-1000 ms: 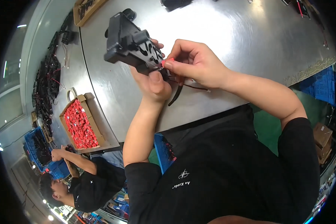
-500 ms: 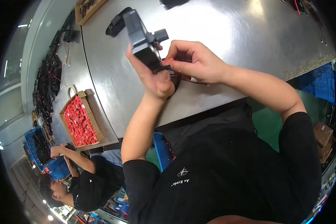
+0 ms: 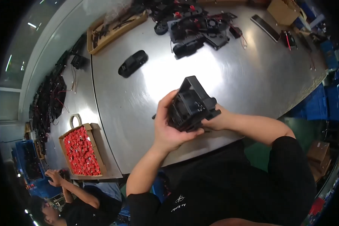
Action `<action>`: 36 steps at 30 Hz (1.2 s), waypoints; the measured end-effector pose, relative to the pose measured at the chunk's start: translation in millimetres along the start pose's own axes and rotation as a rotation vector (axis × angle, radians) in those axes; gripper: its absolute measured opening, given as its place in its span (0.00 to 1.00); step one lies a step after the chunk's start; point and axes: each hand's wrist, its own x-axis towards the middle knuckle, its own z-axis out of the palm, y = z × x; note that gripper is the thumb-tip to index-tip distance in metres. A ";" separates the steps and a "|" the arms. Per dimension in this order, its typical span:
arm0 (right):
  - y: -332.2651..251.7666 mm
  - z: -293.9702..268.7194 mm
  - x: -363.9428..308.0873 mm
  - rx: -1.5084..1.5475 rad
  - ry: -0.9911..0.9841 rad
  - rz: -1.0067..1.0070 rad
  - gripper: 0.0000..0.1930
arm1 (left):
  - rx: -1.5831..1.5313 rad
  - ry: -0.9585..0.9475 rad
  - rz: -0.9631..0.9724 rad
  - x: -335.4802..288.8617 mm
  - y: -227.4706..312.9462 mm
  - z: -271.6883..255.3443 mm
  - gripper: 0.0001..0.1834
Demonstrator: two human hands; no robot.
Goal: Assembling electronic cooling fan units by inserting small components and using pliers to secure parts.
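My left hand (image 3: 166, 132) is wrapped round a black plastic housing (image 3: 194, 105), a boxy part with an open frame at its top. The fingers go behind its far left side, and the thumb lies along its lower edge. Close against the right side of the housing is my right hand (image 3: 217, 119). Its fingers are hidden behind the part, so I cannot see what they grip. The housing is held tilted above the metal table (image 3: 135, 113).
An open carton of small red parts (image 3: 81, 150) stands at the left, near a co-worker's hands (image 3: 54, 177). A black oblong part (image 3: 133, 64) lies farther in. Beyond are piled black housings (image 3: 199, 32), a tray (image 3: 113, 32) and a phone (image 3: 265, 27).
The housing has turned in my left hand and now covers my right fingers. The red piece at my right fingers is out of sight. More of the table's far side shows.
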 end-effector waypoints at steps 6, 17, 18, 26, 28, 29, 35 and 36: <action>-22.2 0.2 18.4 -0.107 -0.021 -0.182 0.14 | -0.078 -0.002 -0.197 4.4 6.7 -10.4 0.59; -82.5 -63.3 11.4 -0.760 0.293 -0.644 0.20 | 0.934 -0.002 -0.026 51.5 17.1 -36.3 0.43; -97.7 -67.8 21.3 -0.966 0.187 -0.672 0.24 | 1.008 -0.091 -0.065 62.7 20.7 -32.7 0.42; -19.7 -98.3 67.3 -1.026 -0.176 -0.517 0.31 | 0.981 -0.276 -0.271 92.3 -3.8 -25.3 0.46; -12.9 -98.4 66.4 -1.004 -0.164 -0.530 0.30 | 0.943 -0.268 -0.444 91.1 0.5 -21.9 0.49; -11.4 -98.7 66.5 -0.982 -0.161 -0.554 0.30 | 0.921 -0.266 -0.342 87.6 -0.7 -25.5 0.52; -2.9 -101.1 62.1 -0.955 -0.119 -0.568 0.31 | 0.470 -0.054 -0.385 64.6 5.0 -47.2 0.45; -2.1 -100.9 62.4 -0.943 -0.120 -0.556 0.31 | 0.467 -0.057 -0.401 63.9 6.9 -53.6 0.45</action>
